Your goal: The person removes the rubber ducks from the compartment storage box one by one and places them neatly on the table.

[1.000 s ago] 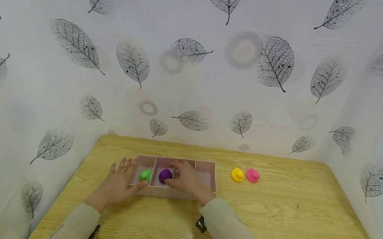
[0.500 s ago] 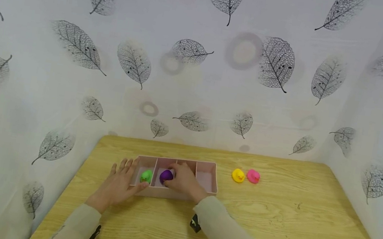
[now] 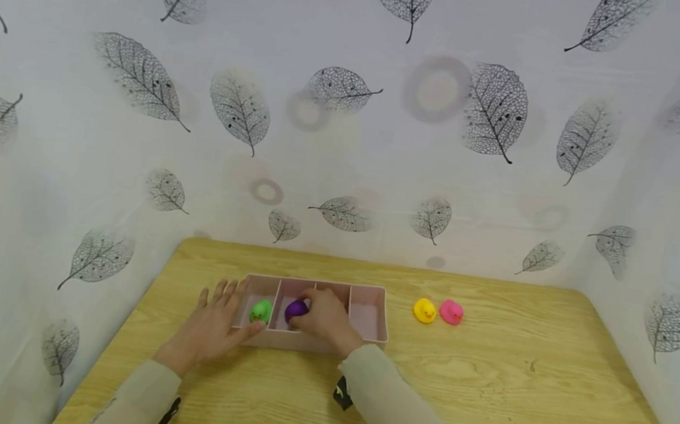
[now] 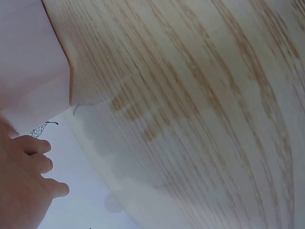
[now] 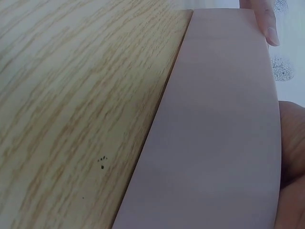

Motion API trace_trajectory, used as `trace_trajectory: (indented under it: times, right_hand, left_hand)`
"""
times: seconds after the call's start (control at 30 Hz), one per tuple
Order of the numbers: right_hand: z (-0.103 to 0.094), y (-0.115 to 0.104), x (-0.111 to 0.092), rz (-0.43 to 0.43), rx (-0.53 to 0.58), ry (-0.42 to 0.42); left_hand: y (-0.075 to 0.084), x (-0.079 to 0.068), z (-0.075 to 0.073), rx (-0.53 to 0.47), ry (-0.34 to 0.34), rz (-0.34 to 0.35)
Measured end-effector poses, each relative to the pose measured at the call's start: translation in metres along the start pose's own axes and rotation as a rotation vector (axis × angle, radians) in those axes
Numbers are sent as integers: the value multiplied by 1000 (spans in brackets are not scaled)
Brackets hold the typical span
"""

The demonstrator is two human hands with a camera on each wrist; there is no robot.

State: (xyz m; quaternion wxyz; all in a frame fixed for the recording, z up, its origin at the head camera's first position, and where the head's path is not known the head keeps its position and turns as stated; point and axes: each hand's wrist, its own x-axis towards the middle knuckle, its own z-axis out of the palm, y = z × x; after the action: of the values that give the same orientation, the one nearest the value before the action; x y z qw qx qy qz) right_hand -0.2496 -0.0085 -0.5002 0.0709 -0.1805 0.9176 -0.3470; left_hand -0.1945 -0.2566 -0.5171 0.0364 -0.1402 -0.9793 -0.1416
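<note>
A pink four-sided box (image 3: 369, 315) with compartments stands on the table. My left hand (image 3: 206, 331) rests at its left end, fingers spread along the side and thumb over the front rim. A green rubber duck (image 3: 261, 311) sits in the leftmost compartment. In the second one, my right hand (image 3: 328, 324) grips a purple rubber duck (image 3: 295, 310) between thumb and fingers, partly covering it. The left wrist view has the left hand's fingers (image 4: 43, 164) beside the box wall. From the right wrist, the box's front wall (image 5: 205, 119) hides most of the right hand (image 5: 293, 157).
A yellow rubber duck (image 3: 424, 310) and a pink rubber duck (image 3: 452, 312) lie side by side to the right of the box. Behind the wooden table (image 3: 522, 408) hangs a white curtain (image 3: 337, 145) with leaf prints.
The right hand has shifted slightly left and its fingers have closed in around the purple duck. The left hand stays at the box's left end.
</note>
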Motion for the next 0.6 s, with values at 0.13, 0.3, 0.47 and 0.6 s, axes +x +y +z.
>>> trace_trajectory:
  times: [0.13, 0.3, 0.47, 0.6]
  right_hand:
    - [-1, 0, 1, -6, -6, -7]
    - [-1, 0, 2, -1, -21, -32]
    - [-1, 0, 2, 2, -26, -36]
    - [-1, -1, 1, -8, -34, -30]
  left_hand:
    - [0, 1, 0, 4, 6, 5]
    - [0, 1, -1, 6, -2, -1]
    - [1, 0, -1, 4, -3, -5]
    - [1, 0, -1, 3, -5, -3]
